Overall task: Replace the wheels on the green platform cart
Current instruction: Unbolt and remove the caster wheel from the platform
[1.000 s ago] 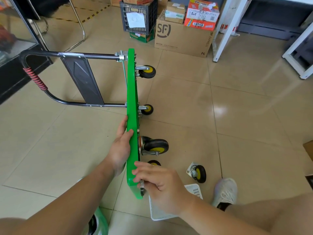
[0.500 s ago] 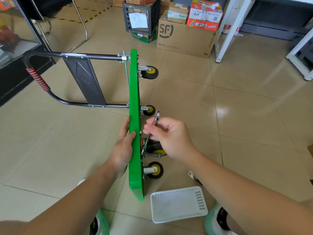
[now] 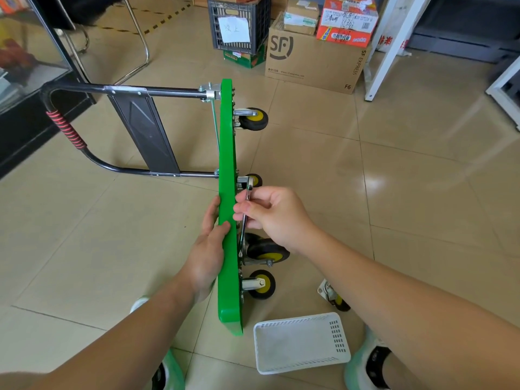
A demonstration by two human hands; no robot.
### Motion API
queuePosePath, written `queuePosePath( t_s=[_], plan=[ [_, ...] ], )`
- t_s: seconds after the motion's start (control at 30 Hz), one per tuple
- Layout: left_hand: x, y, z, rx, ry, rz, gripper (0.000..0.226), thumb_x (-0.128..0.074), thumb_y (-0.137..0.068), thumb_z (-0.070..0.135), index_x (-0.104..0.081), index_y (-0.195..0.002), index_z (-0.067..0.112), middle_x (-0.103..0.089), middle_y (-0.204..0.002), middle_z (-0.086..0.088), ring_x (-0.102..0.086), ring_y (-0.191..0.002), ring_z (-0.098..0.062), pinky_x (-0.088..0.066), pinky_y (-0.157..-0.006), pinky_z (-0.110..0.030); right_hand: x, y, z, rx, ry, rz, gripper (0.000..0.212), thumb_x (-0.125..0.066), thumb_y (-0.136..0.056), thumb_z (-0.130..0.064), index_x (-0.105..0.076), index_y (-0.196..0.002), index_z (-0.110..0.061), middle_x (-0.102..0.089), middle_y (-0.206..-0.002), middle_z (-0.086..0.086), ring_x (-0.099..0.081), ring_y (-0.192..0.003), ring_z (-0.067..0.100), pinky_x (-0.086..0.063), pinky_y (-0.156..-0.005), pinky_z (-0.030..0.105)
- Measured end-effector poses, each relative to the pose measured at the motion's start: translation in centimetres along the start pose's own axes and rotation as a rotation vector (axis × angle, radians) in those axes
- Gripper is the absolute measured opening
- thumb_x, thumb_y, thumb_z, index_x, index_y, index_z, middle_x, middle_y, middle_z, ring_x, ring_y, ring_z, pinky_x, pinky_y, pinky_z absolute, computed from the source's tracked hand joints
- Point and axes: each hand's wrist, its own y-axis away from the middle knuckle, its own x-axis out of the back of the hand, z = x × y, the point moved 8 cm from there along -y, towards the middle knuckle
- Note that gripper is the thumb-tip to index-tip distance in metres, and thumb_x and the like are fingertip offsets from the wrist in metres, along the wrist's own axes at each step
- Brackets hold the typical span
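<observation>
Compared with a second ago, holds the right hand [image 3: 277, 218] up at mid-deck rather than at the near corner, and carries the wrench [image 3: 248, 191] closer to parallel with the green edge than half a second back. Nearest, has a white basket [image 3: 301, 343] on the tiled floor [image 3: 408, 192] between two shoes [image 3: 365, 361], with a loose caster [image 3: 333, 298] lying just beyond its right corner. Steadies the green platform cart [image 3: 226, 153], stood on its long side with wheels pointing right, using the left hand [image 3: 206, 249]: thumb over the upper edge, fingers against the left face. Pinches the wrench in the right hand between thumb and curled fingers, just beside the underside; lower end down by the large black-and-yellow caster [image 3: 267, 250], upper end at the bracket of a small caster [image 3: 255, 180]; cannot tell whether it sits on a fastener. Further out, shows a far-corner caster [image 3: 254, 119] and the black handle [image 3: 64, 130] with red wrap stretched left along the floor. Farthest, faces a cardboard box [image 3: 312, 63] and a black crate [image 3: 239, 23].
</observation>
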Motion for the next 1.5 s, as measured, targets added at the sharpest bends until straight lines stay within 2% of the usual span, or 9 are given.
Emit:
queuePosePath(
  t_s=[0.13,0.27,0.43,0.57,0.7,0.87,1.07,1.23,1.5],
  plan=[
    [-0.1,-0.1,0.1,-0.010,0.010,0.001,0.058,-0.047,-0.090,0.041,-0.037,-0.139,0.069,-0.069,-0.116,0.029,-0.067,-0.107,-0.031,-0.049,-0.102,-0.066,0.1,-0.1,0.3,-0.043,-0.032,-0.014,0.018,-0.061,-0.100,-0.010,-0.070,-0.097,-0.025,-0.079,-0.087,-0.009,-0.076,-0.088,0.008,-0.060,-0.074,0.020],
    [-0.2,0.0,0.1,0.003,0.000,0.013,0.053,-0.048,-0.088,0.043,-0.041,-0.131,0.074,-0.071,-0.110,0.031,-0.067,-0.116,-0.030,-0.050,-0.104,-0.061,-0.7,-0.7,0.0,-0.064,0.042,-0.064,0.019,-0.062,-0.099,-0.010,-0.070,-0.095,-0.026,-0.078,-0.084,-0.009,-0.075,-0.086,0.008,-0.062,-0.082,0.030],
    [-0.2,0.3,0.3,0.005,-0.007,0.029,0.054,-0.051,-0.087,0.048,-0.041,-0.134,0.073,-0.075,-0.115,0.012,-0.067,-0.116,-0.036,-0.049,-0.104,-0.063,-1.5,-1.4,-0.5,-0.095,0.075,-0.072,0.018,-0.063,-0.100,-0.012,-0.069,-0.091,-0.027,-0.077,-0.080,-0.008,-0.074,-0.078,0.006,-0.059,-0.070,0.020],
    [-0.1,0.5,0.7,-0.010,-0.029,0.038,0.053,-0.051,-0.087,0.051,-0.040,-0.133,0.074,-0.071,-0.127,0.004,-0.067,-0.118,-0.030,-0.048,-0.106,-0.063,-2.0,-0.2,-1.3,0.013,0.208,-0.067,0.019,-0.066,-0.097,-0.013,-0.071,-0.091,-0.031,-0.077,-0.085,-0.004,-0.074,-0.087,0.011,-0.057,-0.084,0.025],
    [0.0,0.3,0.5,-0.004,-0.020,0.041,0.052,-0.051,-0.088,0.047,-0.042,-0.131,0.075,-0.070,-0.128,0.013,-0.066,-0.119,-0.029,-0.048,-0.106,-0.063,-1.3,1.0,-1.2,0.034,0.040,-0.002,0.024,-0.061,-0.098,-0.001,-0.070,-0.088,-0.022,-0.074,-0.083,-0.001,-0.070,-0.076,0.006,-0.055,-0.073,0.014],
    [0.0,0.2,0.4,-0.012,-0.026,0.021,0.049,-0.053,-0.088,0.056,-0.040,-0.131,0.077,-0.068,-0.131,0.014,-0.067,-0.119,-0.020,-0.049,-0.107,-0.056,-1.9,3.3,-1.2,0.113,0.035,0.007,0.032,-0.068,-0.094,-0.003,-0.074,-0.082,-0.032,-0.077,-0.088,-0.007,-0.072,-0.093,0.013,-0.057,-0.096,0.036],
    [-0.1,0.1,0.3,-0.012,-0.019,0.044,0.048,-0.048,-0.105,0.036,-0.040,-0.129,0.077,-0.067,-0.135,0.007,-0.067,-0.117,-0.022,-0.050,-0.105,-0.052,-1.0,4.4,-1.1,0.130,-0.051,0.088,0.024,-0.069,-0.093,-0.002,-0.074,-0.088,-0.025,-0.077,-0.090,-0.008,-0.072,-0.094,0.009,-0.055,-0.100,0.036],
    [-0.1,0.0,0.3,-0.026,0.009,0.030,0.051,-0.042,-0.108,0.027,-0.037,-0.145,0.062,-0.067,-0.134,0.008,-0.063,-0.123,-0.025,-0.043,-0.113,-0.053,-2.0,6.9,-0.5,0.223,0.083,0.083,0.029,-0.068,-0.085,-0.019,-0.076,-0.090,-0.047,-0.077,-0.100,-0.017,-0.072,-0.103,0.007,-0.055,-0.100,0.033],
    [-0.1,0.0,0.2,-0.032,-0.020,0.029,0.053,-0.039,-0.107,0.026,-0.038,-0.143,0.065,-0.064,-0.132,0.017,-0.063,-0.120,-0.027,-0.045,-0.110,-0.053,-0.8,9.3,-1.0,0.435,0.151,0.230,0.022,-0.068,-0.088,0.001,-0.079,-0.105,-0.009,-0.077,-0.102,0.001,-0.073,-0.097,0.010,-0.060,-0.090,0.037]
  ],
)
